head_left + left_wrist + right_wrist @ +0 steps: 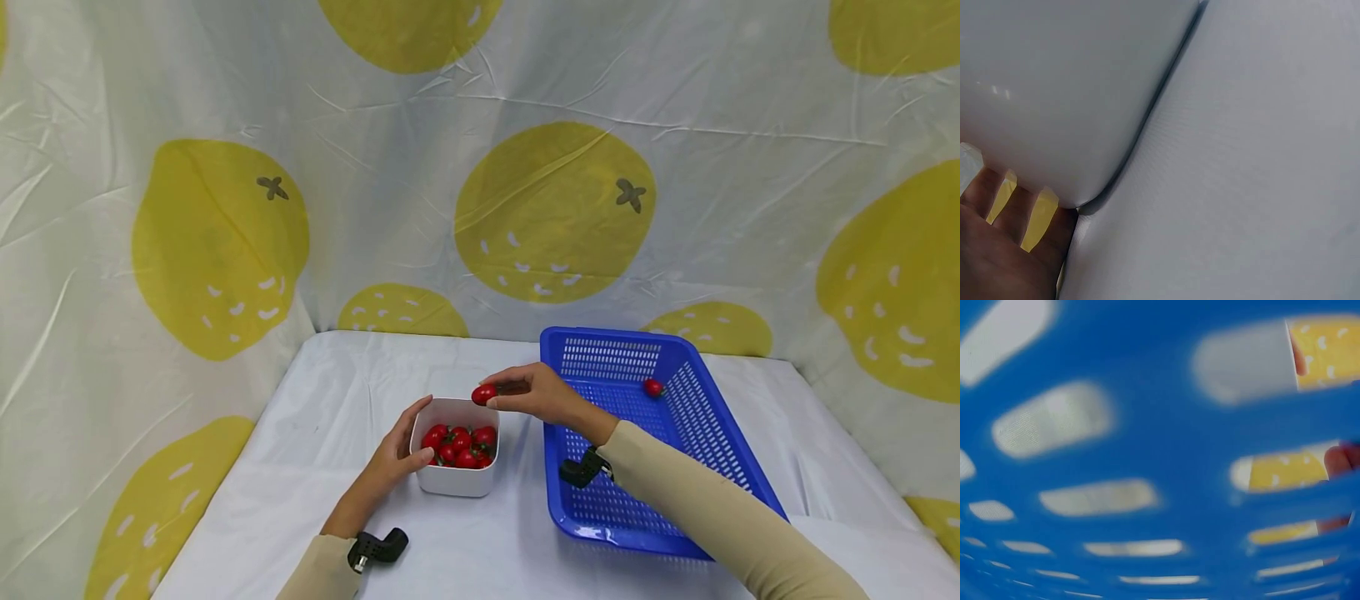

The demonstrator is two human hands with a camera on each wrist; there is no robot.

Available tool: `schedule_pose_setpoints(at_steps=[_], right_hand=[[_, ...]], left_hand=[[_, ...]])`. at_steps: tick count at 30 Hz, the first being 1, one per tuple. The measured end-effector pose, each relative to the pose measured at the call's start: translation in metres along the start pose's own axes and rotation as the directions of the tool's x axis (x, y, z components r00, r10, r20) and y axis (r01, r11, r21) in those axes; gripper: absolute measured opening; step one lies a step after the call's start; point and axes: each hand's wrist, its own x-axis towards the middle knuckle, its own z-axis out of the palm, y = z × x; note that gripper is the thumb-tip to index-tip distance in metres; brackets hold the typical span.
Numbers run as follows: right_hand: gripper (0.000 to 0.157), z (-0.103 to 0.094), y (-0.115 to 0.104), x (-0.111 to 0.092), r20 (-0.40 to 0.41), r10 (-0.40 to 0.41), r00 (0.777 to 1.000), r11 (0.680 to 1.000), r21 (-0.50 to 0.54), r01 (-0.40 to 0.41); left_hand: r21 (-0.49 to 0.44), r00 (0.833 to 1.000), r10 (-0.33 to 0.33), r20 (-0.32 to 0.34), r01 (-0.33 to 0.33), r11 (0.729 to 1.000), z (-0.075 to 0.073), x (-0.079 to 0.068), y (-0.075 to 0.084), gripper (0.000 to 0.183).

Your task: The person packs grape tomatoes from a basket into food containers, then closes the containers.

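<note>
Between thumb and fingers, my right hand (542,393) pinches a red cherry tomato (483,394) over the back right rim of a white square container (455,482). Several red cherry tomatoes (462,457) with green stems lie inside that container. My left hand (392,454) grips its left side, thumb at the front rim and fingers along the outer wall. In the left wrist view, the left fingers (1013,209) lie against the smooth wall. The slotted wall of a blue basket (1172,444) fills the right wrist view, hiding most of the right hand.
To the right stands the large blue basket, with one cherry tomato (654,387) near its far right wall. My right forearm (705,500) crosses over this basket. White cloth (330,417) covers the table, and a lemon-print curtain (390,208) hangs behind it.
</note>
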Motion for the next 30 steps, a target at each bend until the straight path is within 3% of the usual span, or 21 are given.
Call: schedule_pose_setpoints(at_steps=[5, 12, 25, 30], right_hand=[[0.036, 0.001, -0.006, -0.001, -0.001, 0.005, 1.000, 1.000, -0.028, -0.005], [0.039, 0.001, -0.035, -0.010, 0.010, -0.008, 1.000, 0.999, -0.040, 0.009], [0.038, 0.001, -0.038, -0.011, 0.020, -0.005, 1.000, 1.000, -0.026, 0.006], [0.037, 0.000, -0.028, -0.007, 0.013, -0.016, 1.000, 1.000, -0.012, 0.016]], left_hand=[[0.008, 1.000, 0.000, -0.004, 0.000, 1.000, 0.000, 0.000, 0.001, 0.073], [0.000, 1.000, -0.003, 0.002, 0.003, 1.000, 0.000, -0.001, 0.001, 0.072], [0.012, 1.000, -0.016, -0.016, 0.016, 1.000, 0.001, -0.001, 0.001, 0.073], [0.009, 1.000, -0.015, -0.010, 0.015, 1.000, 0.001, -0.001, 0.002, 0.072]])
